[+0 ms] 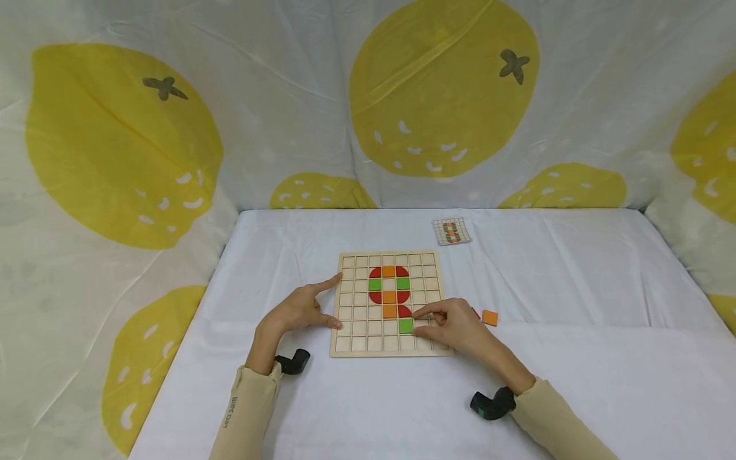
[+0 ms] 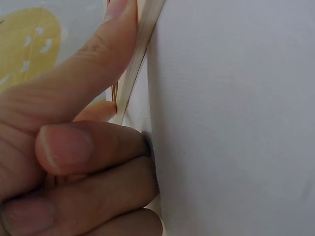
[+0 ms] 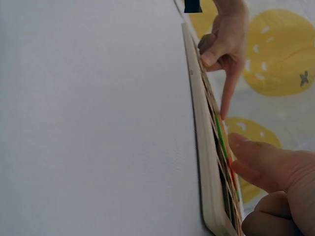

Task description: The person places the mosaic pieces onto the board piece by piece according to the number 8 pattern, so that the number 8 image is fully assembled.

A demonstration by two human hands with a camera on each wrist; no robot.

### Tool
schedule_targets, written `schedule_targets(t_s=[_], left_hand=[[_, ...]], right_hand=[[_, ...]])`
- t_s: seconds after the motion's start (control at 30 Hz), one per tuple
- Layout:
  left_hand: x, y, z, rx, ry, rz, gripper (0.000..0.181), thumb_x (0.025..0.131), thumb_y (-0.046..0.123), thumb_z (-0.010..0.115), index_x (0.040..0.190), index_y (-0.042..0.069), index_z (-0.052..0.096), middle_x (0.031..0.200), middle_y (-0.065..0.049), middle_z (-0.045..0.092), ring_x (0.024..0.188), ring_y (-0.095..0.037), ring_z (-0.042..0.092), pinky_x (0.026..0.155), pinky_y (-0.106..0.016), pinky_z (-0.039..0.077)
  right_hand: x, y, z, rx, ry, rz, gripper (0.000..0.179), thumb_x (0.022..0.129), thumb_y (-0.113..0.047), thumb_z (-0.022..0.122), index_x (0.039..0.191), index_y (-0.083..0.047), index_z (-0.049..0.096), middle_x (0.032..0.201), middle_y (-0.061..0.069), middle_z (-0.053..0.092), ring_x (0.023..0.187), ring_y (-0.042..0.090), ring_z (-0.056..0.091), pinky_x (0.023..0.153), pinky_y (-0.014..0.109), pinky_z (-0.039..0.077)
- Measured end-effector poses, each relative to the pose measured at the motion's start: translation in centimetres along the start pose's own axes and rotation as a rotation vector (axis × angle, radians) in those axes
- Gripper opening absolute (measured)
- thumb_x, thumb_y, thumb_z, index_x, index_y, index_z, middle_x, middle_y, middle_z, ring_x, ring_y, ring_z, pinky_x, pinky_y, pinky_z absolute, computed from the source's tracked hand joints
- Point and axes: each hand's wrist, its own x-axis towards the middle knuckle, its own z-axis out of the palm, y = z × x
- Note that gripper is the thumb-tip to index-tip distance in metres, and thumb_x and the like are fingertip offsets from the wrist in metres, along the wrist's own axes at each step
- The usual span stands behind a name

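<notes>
A square wooden grid board [image 1: 358, 328] lies flat, bearing red rounded, orange square and green square tiles. My left hand [image 1: 299, 310] touches its left edge with thumb and forefinger spread apart; in the left wrist view the other fingers are curled beside the board's edge [image 2: 142, 37]. Over the lower right of the board, my right hand [image 1: 457, 324] has its forefinger tip at a red rounded tile [image 1: 404, 311] and its thumb tip by a green tile [image 1: 406, 326]. Those two fingertips stand apart. An orange tile [image 1: 389, 311] sits left of the red one.
Beyond the board lies a small pattern card [image 1: 452, 231]. Right of the board, a loose orange tile [image 1: 490, 317] lies on the white cloth [image 1: 575, 281], with a red piece [image 1: 476, 314] partly hidden by my right hand. A lemon-print curtain [image 1: 287, 115] hangs behind.
</notes>
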Motion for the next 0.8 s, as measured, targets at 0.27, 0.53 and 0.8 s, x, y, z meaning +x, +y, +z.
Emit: schedule_targets(t_s=[0.27,0.53,0.8], left_hand=[[0.0,0.2,0.0,-0.003,0.002,-0.004,0.112,0.075,0.035,0.093,0.164,0.031,0.028,0.057,0.006,0.035,0.054,-0.011,0.034,0.057,-0.026,0.034],[0.0,0.2,0.0,0.001,0.001,-0.014,0.111,0.074,0.037,0.093,0.164,0.033,0.028,0.058,0.005,0.035,0.055,-0.011,0.033,0.057,-0.026,0.033],[-0.1,0.2,0.0,-0.009,0.005,-0.029,0.111,0.074,0.037,0.094,0.164,0.034,0.028,0.059,0.004,0.037,0.056,-0.012,0.035,0.058,-0.027,0.035]], right_hand=[[0.3,1.4,-3.9,0.022,0.035,-0.021,0.017,0.088,-0.022,0.083,0.103,-0.013,0.082,0.057,-0.007,0.030,0.051,0.006,0.029,0.050,0.022,0.025],[-0.2,3.4,-8.5,0.066,-0.091,0.053,0.020,0.087,-0.019,0.083,0.107,-0.013,0.081,0.060,-0.005,0.027,0.053,0.008,0.025,0.051,0.024,0.025],[-0.4,4.9,-10.1,0.069,-0.207,0.081,0.026,0.081,-0.015,0.087,0.106,-0.010,0.081,0.059,-0.005,0.028,0.058,0.006,0.031,0.056,0.024,0.028]])
